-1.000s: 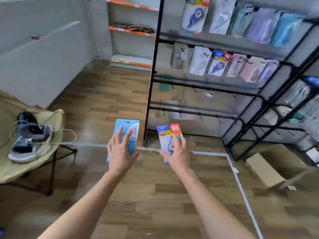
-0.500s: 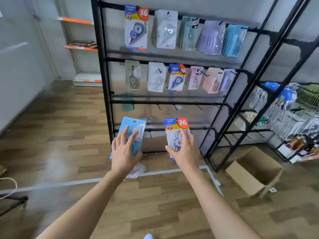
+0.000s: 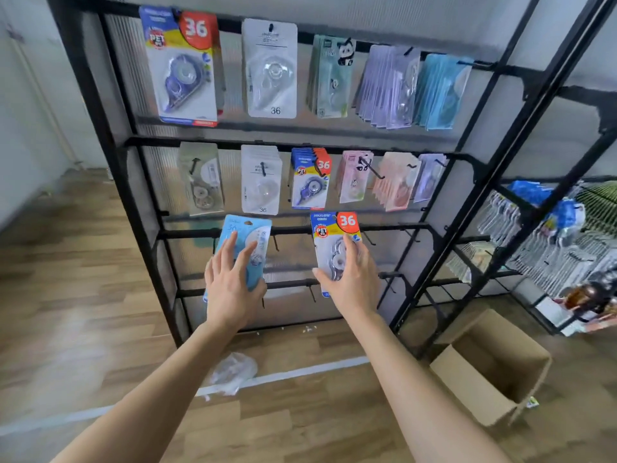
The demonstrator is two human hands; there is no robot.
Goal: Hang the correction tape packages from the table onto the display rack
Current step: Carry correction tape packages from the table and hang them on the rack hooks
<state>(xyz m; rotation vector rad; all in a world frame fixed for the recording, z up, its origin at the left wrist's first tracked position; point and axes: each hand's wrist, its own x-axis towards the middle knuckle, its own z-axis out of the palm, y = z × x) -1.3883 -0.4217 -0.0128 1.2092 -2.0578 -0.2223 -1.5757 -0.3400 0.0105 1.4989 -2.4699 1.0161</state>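
Head view: left grip clamps a blue pack, right grip clamps a red-badged pack, both held before the rack's third bar.

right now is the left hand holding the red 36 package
No, the left hand holds the light blue package; the red 36 package is in the right hand.

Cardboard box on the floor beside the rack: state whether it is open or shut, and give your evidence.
Open. The cardboard box has no flaps over its top, and its inner walls show.
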